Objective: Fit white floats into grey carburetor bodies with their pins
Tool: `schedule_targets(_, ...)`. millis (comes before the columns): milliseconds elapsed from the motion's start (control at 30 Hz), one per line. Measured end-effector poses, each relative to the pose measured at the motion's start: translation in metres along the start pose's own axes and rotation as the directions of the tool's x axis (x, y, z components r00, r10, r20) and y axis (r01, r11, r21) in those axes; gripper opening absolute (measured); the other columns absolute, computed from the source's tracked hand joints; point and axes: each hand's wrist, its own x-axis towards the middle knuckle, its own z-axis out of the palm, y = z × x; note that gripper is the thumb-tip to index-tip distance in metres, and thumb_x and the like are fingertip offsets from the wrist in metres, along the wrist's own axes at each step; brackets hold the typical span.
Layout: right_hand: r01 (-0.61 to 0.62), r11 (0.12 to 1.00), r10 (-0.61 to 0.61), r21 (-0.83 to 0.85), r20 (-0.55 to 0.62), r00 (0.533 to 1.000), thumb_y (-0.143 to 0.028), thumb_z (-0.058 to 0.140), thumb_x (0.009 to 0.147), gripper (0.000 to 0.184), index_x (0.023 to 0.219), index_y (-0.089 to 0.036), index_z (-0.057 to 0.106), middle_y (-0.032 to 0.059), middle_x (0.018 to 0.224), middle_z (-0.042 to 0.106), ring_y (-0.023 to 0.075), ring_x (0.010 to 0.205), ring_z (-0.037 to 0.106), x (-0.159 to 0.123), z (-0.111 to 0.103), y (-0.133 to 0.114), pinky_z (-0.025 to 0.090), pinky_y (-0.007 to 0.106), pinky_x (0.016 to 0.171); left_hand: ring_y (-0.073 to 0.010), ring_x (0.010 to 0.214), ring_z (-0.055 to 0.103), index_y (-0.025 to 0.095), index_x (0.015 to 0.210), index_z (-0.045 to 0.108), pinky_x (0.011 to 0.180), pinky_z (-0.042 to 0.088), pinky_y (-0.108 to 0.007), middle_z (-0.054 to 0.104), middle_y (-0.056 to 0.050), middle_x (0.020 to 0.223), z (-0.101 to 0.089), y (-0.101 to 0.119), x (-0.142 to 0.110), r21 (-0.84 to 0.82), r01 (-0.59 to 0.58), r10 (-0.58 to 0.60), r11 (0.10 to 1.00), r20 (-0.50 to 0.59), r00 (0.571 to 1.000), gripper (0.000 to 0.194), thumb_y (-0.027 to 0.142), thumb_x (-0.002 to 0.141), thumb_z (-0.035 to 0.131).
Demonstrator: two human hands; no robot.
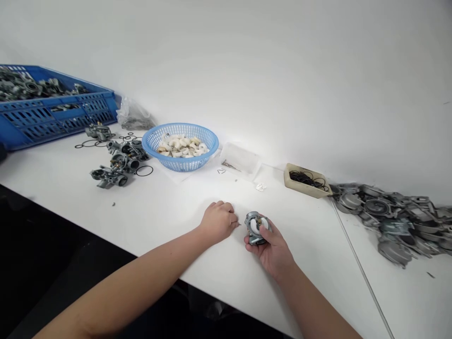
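My right hand (pixel 273 252) is closed around a small metal carburetor (pixel 254 221), its open side facing up. A white plastic float (pixel 254 228) sits in the carburetor, and my right thumb presses against it. Just to the left, my left hand (pixel 219 221) rests low over the white table with its fingers curled together. A tiny thin pin (pixel 239 224) pokes out from its fingertips toward the carburetor. Most of whatever the left fingers pinch is hidden by them.
A blue round basket (pixel 180 165) holds white floats. Left are several carburetors (pixel 122 162), rubber rings (pixel 144 171) and a blue crate (pixel 60 120) of metal parts. A clear tray (pixel 243 160) and a cream box (pixel 307 189) of black rings stand behind; metal bowls (pixel 391 221) pile right.
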Motion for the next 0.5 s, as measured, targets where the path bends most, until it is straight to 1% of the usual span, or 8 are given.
schedule_targets(67,0.001,1.0,0.0,0.005,-0.02,1.0,-0.031,0.08,0.07,0.041,0.102,-0.022,0.056,-0.0004,0.081,0.068,0.0178,0.059,0.069,0.001,0.001,0.001,0.058,0.028,0.051,-0.022,0.088,0.061,0.026,0.087,0.075,0.077,0.049,-0.038,0.068,-0.005,0.095,-0.001,0.001,-0.003,0.014,0.028,-0.027,1.0,-0.054,0.998,0.019,0.028,0.086,0.055)
schedule_targets(133,0.001,1.0,-0.001,-0.002,-0.034,0.999,-0.032,0.081,0.069,0.042,0.102,-0.022,0.056,-0.001,0.079,0.068,0.0177,0.059,0.069,0.002,0.002,0.002,0.058,0.028,0.051,-0.0204,0.091,0.062,0.023,0.1,0.072,0.081,0.051,-0.037,0.069,-0.007,0.1,-0.004,0.006,-0.006,-0.057,0.077,-0.086,0.995,-0.184,0.979,0.025,0.023,0.089,0.049)
schedule_targets(167,0.0,1.0,0.0,-0.01,-0.038,0.999,-0.032,0.081,0.069,0.043,0.102,-0.023,0.055,-0.0012,0.079,0.068,0.0175,0.059,0.069,0.002,0.003,0.002,0.058,0.028,0.052,-0.0197,0.095,0.062,0.021,0.107,0.069,0.084,0.052,-0.036,0.068,-0.008,0.103,-0.006,0.009,-0.008,-0.128,0.069,-0.1,0.989,-0.261,0.96,0.028,0.022,0.09,0.047)
schedule_targets(233,-0.001,1.0,0.0,-0.03,-0.029,1.0,-0.033,0.081,0.07,0.043,0.103,-0.022,0.056,-0.0008,0.079,0.068,0.0171,0.06,0.068,0.002,0.004,0.004,0.057,0.029,0.053,-0.0194,0.103,0.061,0.017,0.116,0.064,0.09,0.051,-0.036,0.067,-0.01,0.11,-0.01,0.017,-0.012,-0.275,-0.039,-0.067,0.961,-0.366,0.928,0.032,0.026,0.09,0.049)
schedule_targets(267,0.003,0.999,-0.004,-0.035,-0.018,1.0,-0.034,0.081,0.069,0.044,0.104,-0.022,0.056,-0.0001,0.08,0.068,0.0172,0.063,0.068,0.002,0.005,0.004,0.057,0.029,0.054,-0.0199,0.106,0.06,0.018,0.119,0.062,0.092,0.05,-0.036,0.066,-0.01,0.114,-0.012,0.022,-0.013,-0.316,-0.112,-0.014,0.942,-0.369,0.929,0.035,0.03,0.088,0.052)
schedule_targets(333,0.012,0.999,-0.012,-0.043,0.008,1.0,-0.037,0.082,0.068,0.047,0.105,-0.022,0.058,0.0019,0.088,0.068,0.0185,0.072,0.068,0.001,0.006,0.004,0.057,0.029,0.057,-0.0206,0.107,0.06,0.022,0.121,0.061,0.093,0.05,-0.037,0.064,-0.007,0.121,-0.017,0.031,-0.014,-0.331,-0.199,0.106,0.922,-0.278,0.955,0.041,0.032,0.082,0.06)
schedule_targets(400,0.001,0.997,0.001,-0.083,0.024,1.0,-0.04,0.082,0.066,0.052,0.11,-0.023,0.058,0.0023,0.092,0.067,0.0192,0.077,0.066,0.0,0.008,0.004,0.056,0.029,0.058,-0.0215,0.106,0.061,0.028,0.12,0.06,0.092,0.049,-0.038,0.062,-0.003,0.125,-0.024,0.037,-0.011,-0.298,-0.229,0.197,0.927,-0.131,0.972,0.046,0.03,0.075,0.066)
schedule_targets(500,-0.046,0.982,0.052,-0.184,0.028,0.998,-0.041,0.082,0.067,0.057,0.114,-0.025,0.056,-0.0001,0.085,0.066,0.0157,0.068,0.063,-0.002,0.009,0.002,0.052,0.027,0.055,-0.0233,0.106,0.06,0.031,0.116,0.062,0.092,0.046,-0.04,0.061,-0.001,0.128,-0.034,0.035,-0.002,-0.22,-0.296,0.309,0.93,0.03,0.95,0.046,0.031,0.071,0.07)
